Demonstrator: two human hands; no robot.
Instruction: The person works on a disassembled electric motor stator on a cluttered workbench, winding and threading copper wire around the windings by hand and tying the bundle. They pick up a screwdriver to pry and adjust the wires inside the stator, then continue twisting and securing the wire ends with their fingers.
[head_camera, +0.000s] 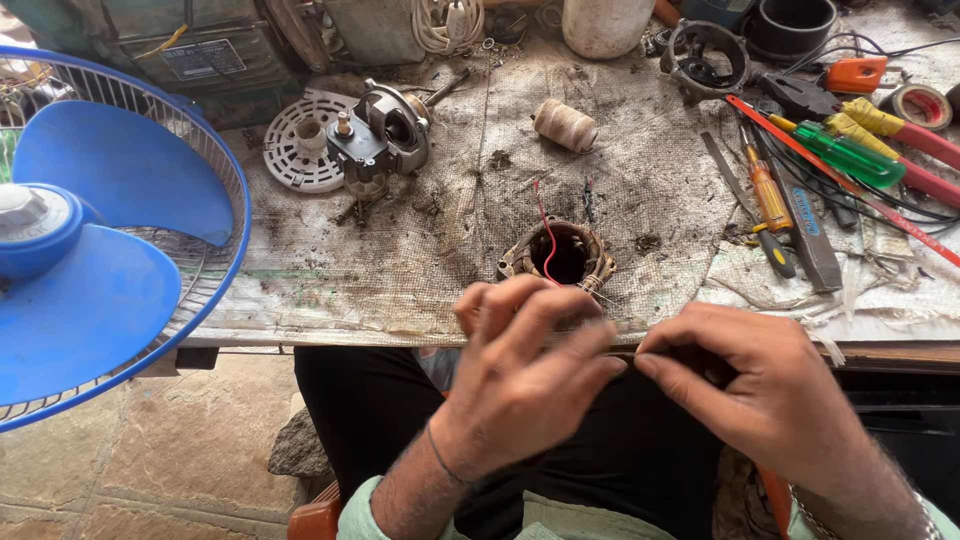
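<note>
Thread (628, 349) is pinched between both hands' fingers, left hand (525, 385) and right hand (765, 395); better keep it taut near the stator (560, 255).

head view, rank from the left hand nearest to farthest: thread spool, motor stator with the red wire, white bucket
1. motor stator, just above the left hand at the table edge.
2. thread spool, mid-table, beyond it.
3. white bucket, at the far edge.

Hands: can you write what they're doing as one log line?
left hand: pinching thin thread | right hand: pinching same thread | round copper-wound motor stator: on dirty grey table mat, just beyond hands
</note>
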